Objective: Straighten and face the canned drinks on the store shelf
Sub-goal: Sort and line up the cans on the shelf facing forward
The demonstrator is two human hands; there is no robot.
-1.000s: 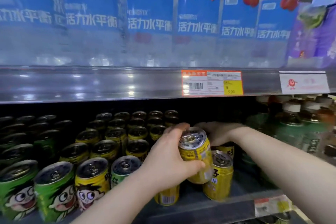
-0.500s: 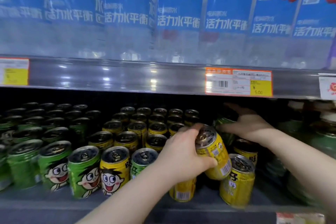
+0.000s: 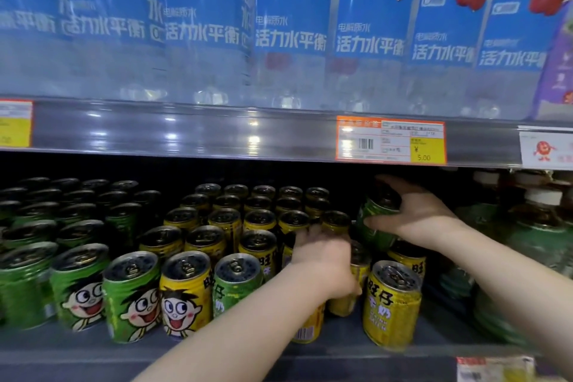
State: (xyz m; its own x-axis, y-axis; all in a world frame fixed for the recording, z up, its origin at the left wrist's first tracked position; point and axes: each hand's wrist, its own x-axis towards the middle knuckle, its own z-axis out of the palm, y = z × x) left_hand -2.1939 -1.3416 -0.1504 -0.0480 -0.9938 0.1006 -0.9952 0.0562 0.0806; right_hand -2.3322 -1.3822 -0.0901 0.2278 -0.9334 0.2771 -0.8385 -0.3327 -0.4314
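Green can (image 3: 375, 239), gripped in right fingers (image 3: 381, 221), looks misplaced; next, move it left. Left fingers (image 3: 307, 237) blur over yellow can (image 3: 361, 273), grip unclear.

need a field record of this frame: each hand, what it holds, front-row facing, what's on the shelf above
left hand: blurred, among the yellow cans, gripping the held yellow can
right hand: grips the tilted green can, raised above the yellow cans
front row, face out: green face cans, yellow face can
front row, text side out: turned green can, front-right yellow can
shelf above: blue-labelled bottles
price tag: reads 5.00
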